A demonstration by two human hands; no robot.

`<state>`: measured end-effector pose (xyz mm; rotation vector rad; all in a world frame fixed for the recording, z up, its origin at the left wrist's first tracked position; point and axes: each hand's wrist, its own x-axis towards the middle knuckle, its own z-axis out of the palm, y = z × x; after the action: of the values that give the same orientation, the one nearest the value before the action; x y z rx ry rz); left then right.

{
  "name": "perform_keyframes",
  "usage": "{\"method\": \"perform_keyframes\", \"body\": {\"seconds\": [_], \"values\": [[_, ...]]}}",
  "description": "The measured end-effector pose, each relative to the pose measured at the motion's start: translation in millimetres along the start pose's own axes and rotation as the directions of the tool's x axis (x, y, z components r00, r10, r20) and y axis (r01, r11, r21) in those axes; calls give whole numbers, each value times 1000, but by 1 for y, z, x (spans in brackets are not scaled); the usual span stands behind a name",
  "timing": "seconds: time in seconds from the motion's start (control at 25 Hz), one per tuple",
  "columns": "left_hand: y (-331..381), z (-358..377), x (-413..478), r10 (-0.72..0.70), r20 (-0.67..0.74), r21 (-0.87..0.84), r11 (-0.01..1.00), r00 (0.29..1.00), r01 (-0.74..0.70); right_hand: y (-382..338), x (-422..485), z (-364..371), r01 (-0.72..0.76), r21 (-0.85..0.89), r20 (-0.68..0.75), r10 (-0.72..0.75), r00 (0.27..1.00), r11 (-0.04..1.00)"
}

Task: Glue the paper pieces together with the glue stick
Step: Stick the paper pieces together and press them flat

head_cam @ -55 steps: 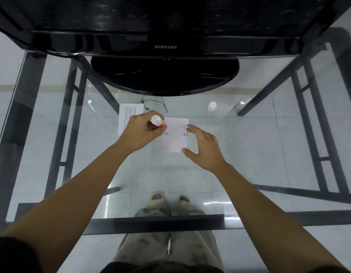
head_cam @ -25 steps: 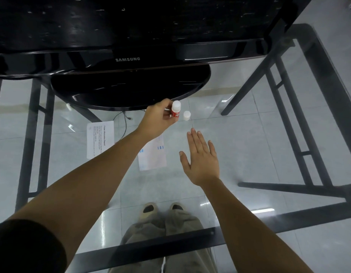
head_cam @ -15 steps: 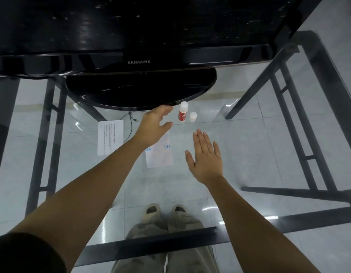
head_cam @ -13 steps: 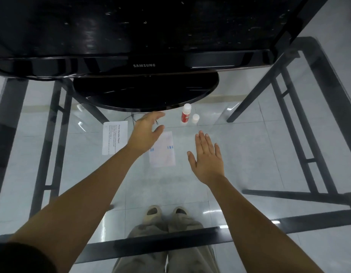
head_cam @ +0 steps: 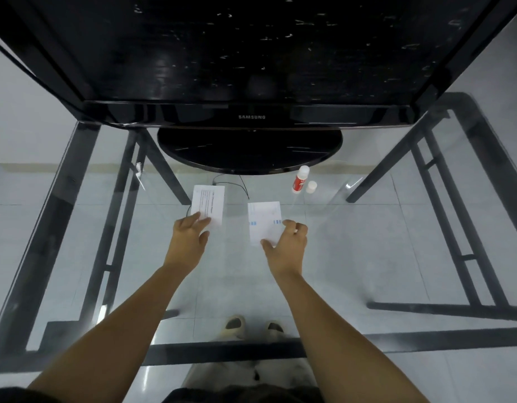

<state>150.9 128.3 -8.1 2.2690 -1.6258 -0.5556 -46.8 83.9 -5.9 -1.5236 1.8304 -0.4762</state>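
Observation:
Two paper pieces lie on the glass table (head_cam: 367, 242). The printed white paper (head_cam: 208, 203) is on the left, and my left hand (head_cam: 189, 238) rests its straight fingers on that paper's near edge. To its right lies the white paper with blue marks (head_cam: 263, 218). My right hand (head_cam: 286, 242) has its fingers curled at this paper's near right corner, with the thumb at the near edge, pinching it. The red and white glue stick (head_cam: 299, 180) stands uncapped at the back right, its white cap (head_cam: 311, 186) beside it. Neither hand touches the glue stick.
A black Samsung monitor (head_cam: 251, 116) fills the back, its round stand (head_cam: 248, 149) just behind the papers. A thin black cable (head_cam: 243, 184) runs from under the stand. Dark table frame bars and my feet show through the glass.
My left hand let go of the glue stick, which now stands by its cap, and moved left onto the printed paper. My right hand came down from flat onto the blue-marked paper's corner.

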Motion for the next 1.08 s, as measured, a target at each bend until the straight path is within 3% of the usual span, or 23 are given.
{"method": "perform_keyframes", "body": {"seconds": [0.24,0.4,0.52,0.88,1.08], "values": [[7,9,-12,34,-30,-49,998,999,-35,-3,4,-2,5,79,39,-8,999,997],[9,9,-13,77,-15,-86,993,997,-78,5,1,-4,83,70,75,-88,993,994],[6,6,-7,41,-61,-84,995,997,-46,11,-4,-9,114,192,76,-131,989,975],[40,26,-4,142,-6,-76,987,990,-142,32,-6,-42,93,550,-109,-39,993,830],[67,41,-3,172,19,-121,978,985,-169,35,-4,-43,115,543,-177,-21,984,832]]}}
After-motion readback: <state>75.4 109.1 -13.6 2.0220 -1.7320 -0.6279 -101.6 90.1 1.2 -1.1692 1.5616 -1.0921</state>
